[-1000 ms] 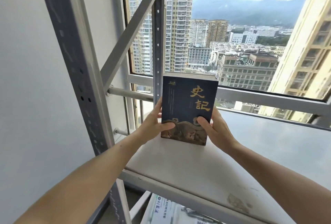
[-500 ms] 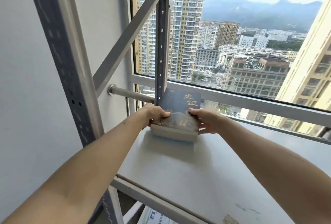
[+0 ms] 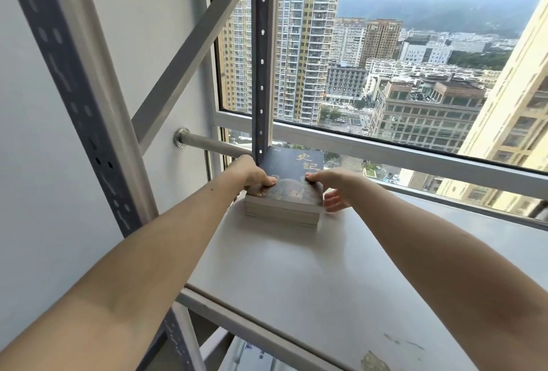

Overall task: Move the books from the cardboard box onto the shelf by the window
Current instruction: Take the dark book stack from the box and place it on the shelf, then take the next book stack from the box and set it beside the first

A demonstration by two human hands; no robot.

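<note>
A dark blue book with gold characters lies flat in the back left corner of the grey shelf board, against the rear upright by the window. Layered page edges show beneath its cover, so it may top a small stack. My left hand grips its left edge, thumb on the cover and fingers curled at the side. The thumb of my right hand touches the cover's right side, while its fingers hang loose just right of the book. The cardboard box is out of view.
Perforated metal uprights and a diagonal brace frame the shelf's left end. A steel rail runs from the wall behind it. The window frame lies just beyond. White printed packaging shows under the shelf.
The book went from upright in both hands to flat in the back left corner. My right fingers have come away from its right edge; my left hand still holds it.
</note>
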